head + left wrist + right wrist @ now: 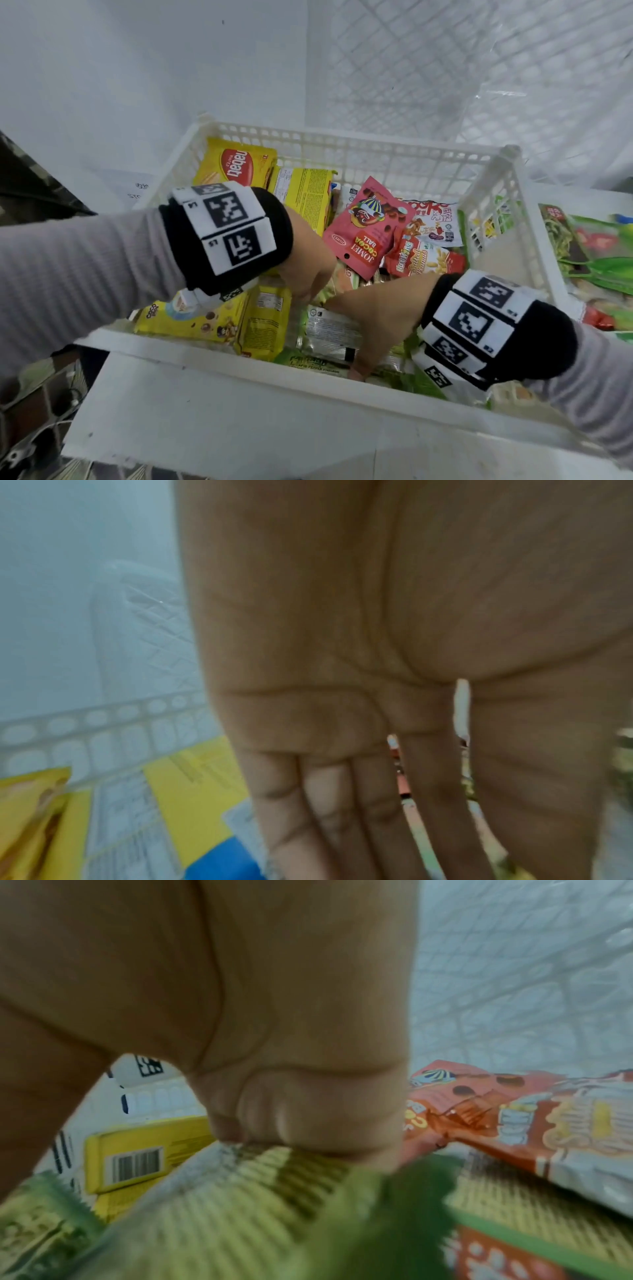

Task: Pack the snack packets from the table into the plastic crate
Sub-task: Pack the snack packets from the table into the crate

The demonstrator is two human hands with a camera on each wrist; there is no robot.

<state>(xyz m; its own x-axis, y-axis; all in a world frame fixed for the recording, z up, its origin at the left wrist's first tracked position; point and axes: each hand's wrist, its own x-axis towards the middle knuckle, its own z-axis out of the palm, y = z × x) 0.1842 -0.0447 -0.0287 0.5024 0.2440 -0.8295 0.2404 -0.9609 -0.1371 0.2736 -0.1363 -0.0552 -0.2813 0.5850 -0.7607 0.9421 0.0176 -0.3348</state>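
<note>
right hand grip pinches crinkly green packet; left hand grip flat in latticed crate.

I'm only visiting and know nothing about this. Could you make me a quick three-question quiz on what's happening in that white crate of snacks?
1. True or false: the pink cocoa ball packet lies outside the white crate.
2. Which hand has its fingers stretched out straight? A) left hand B) right hand
3. Fill in: the right hand is pressed against a pale ____-edged packet near the crate's front wall.

Key
1. False: it lies inside, among the other packets.
2. A: the left wrist view shows its fingers straight; the right hand's are curled.
3. Green.
</note>
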